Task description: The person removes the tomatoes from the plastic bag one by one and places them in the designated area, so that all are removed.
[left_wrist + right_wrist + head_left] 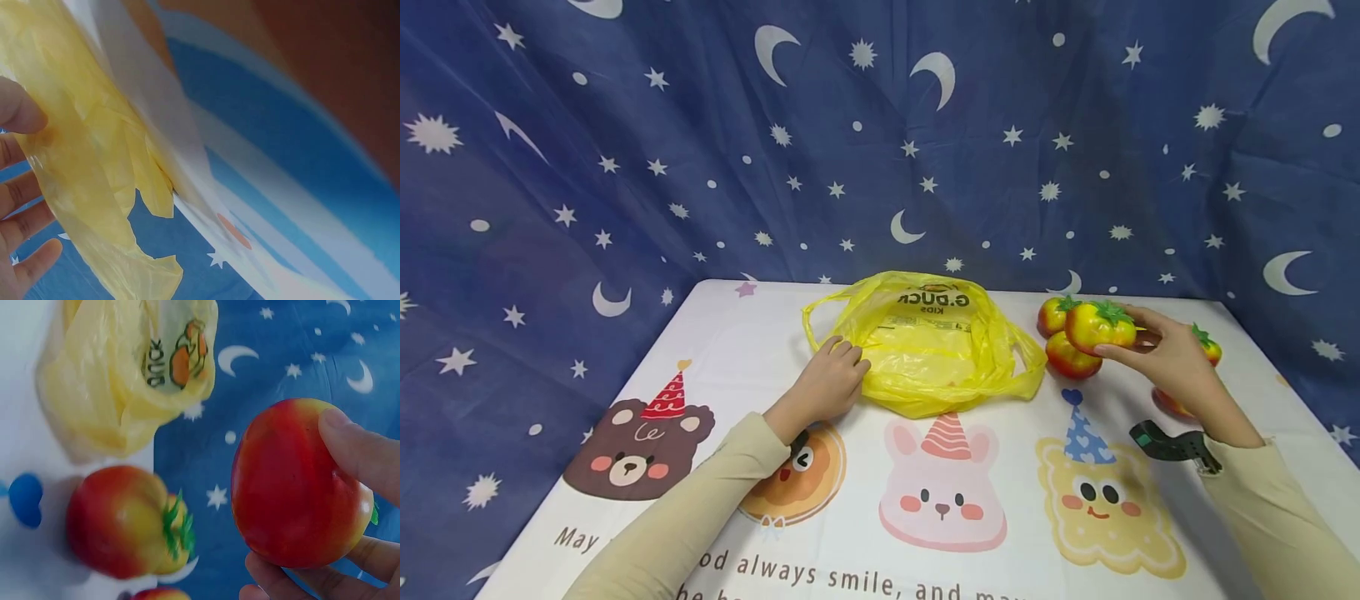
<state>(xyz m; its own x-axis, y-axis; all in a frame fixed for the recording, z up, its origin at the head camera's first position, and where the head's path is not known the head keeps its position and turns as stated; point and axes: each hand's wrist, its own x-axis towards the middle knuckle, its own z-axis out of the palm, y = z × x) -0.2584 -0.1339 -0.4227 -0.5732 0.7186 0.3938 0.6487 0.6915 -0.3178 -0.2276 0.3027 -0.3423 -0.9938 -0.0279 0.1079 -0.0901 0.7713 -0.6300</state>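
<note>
A yellow plastic bag (917, 398) lies with its mouth spread wide on the table. At its left rim, my left hand (829, 379) pinches the thin film; the left wrist view has the thumb (22, 112) on one side of the bag (75, 162) and the fingers on the other. My right hand (1172, 354) grips a red-and-yellow tomato (1099, 327) with a green leafy top, held up right of the bag. Close by it are two similar tomatoes (1072, 360), one partly hidden behind the held one.
Two more tomatoes, one upper (1208, 346) and one lower (1171, 404), sit behind the right hand and forearm, partly covered. A black strap (1176, 442) is at the right wrist. The white tablecloth (865, 517) carries cartoon prints; a blue star-patterned curtain (850, 167) hangs behind.
</note>
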